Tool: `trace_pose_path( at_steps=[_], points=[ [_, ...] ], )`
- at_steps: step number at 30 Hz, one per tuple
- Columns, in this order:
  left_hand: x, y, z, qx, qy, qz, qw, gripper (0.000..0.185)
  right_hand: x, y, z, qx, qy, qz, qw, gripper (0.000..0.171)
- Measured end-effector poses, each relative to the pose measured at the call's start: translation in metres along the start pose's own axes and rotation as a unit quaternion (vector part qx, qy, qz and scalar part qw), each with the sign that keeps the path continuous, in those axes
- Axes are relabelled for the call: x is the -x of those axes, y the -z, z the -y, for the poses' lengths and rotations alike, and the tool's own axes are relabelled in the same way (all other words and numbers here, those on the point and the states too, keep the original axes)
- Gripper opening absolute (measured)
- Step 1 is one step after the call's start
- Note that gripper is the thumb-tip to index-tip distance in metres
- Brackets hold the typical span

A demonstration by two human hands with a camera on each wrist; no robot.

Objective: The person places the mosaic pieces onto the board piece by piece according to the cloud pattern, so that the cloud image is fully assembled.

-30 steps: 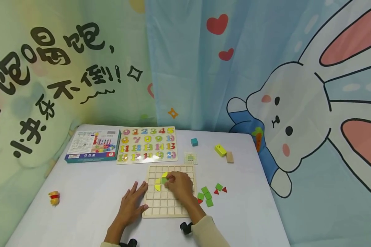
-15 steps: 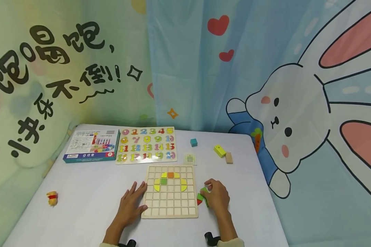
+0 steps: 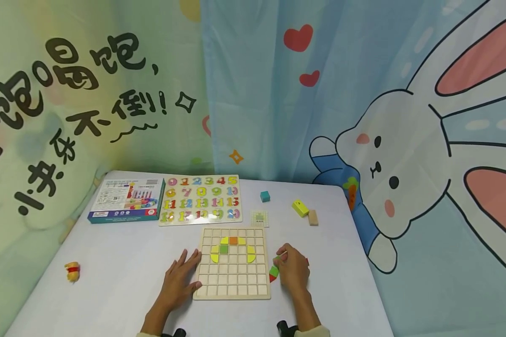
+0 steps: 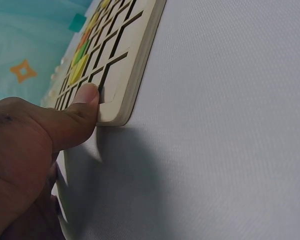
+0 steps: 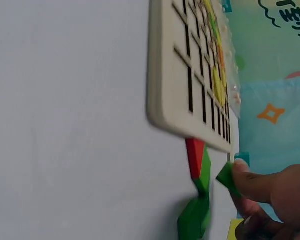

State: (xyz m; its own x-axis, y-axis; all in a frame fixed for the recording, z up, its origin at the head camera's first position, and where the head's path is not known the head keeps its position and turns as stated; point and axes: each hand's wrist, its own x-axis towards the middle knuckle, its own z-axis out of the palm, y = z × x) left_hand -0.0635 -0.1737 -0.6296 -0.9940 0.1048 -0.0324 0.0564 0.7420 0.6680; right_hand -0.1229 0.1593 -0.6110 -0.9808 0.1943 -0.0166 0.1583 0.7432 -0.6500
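A wooden grid board (image 3: 232, 281) lies on the table between my hands. In its upper cells sit an orange square tile (image 3: 233, 240), a green square tile (image 3: 224, 249) and several yellow rounded tiles (image 3: 251, 258). My left hand (image 3: 176, 285) lies at the board's left edge, fingers spread; the left wrist view shows its thumb (image 4: 87, 95) resting on the board's corner. Right of the board, my right hand (image 3: 294, 271) pinches a green tile (image 5: 227, 176) between thumb and fingers. Below it lie loose green tiles (image 5: 191, 220) and a red triangle tile (image 5: 195, 157), partly hidden by the hand.
Behind the board are a patterned card (image 3: 259, 218), a number puzzle board (image 3: 200, 200) and a box (image 3: 125, 199). A teal cube (image 3: 264, 196), a yellow block (image 3: 300, 208) and a wooden block (image 3: 313, 217) stand at the back right. A small yellow-and-red figure (image 3: 72, 271) lies far left.
My right hand has left the board's upper cells, uncovering the orange tile, and moved right to the loose tiles, where it now pinches a green one. The left hand has stayed put.
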Motion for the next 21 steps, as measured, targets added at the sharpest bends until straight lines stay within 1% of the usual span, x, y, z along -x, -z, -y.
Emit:
trace_pose_path(
  at_steps=[3,6,9,13,15,21],
  points=[
    [0.000,0.001,-0.001,0.003,-0.003,-0.001,1.0000,0.086,0.003,-0.007,0.010,-0.042,0.007,-0.004,0.999,0.018],
    [0.000,0.001,-0.001,0.005,-0.006,-0.002,1.0000,0.085,0.006,-0.016,0.023,-0.081,0.018,-0.003,0.997,0.017],
    [-0.001,0.001,0.000,0.003,-0.013,-0.006,0.9999,0.085,0.009,-0.026,0.039,-0.099,0.033,-0.007,0.995,0.019],
    [-0.002,0.001,-0.001,0.001,-0.013,-0.007,0.9999,0.085,0.006,-0.041,0.060,-0.098,0.056,-0.004,0.994,0.021],
    [-0.001,0.001,-0.001,0.004,-0.006,-0.003,1.0000,0.085,0.003,-0.049,0.069,-0.091,0.066,0.000,0.994,0.021],
    [0.000,0.000,-0.001,0.005,0.001,0.001,1.0000,0.086,-0.005,-0.070,0.084,-0.049,0.078,0.007,0.996,0.020]
  ],
)
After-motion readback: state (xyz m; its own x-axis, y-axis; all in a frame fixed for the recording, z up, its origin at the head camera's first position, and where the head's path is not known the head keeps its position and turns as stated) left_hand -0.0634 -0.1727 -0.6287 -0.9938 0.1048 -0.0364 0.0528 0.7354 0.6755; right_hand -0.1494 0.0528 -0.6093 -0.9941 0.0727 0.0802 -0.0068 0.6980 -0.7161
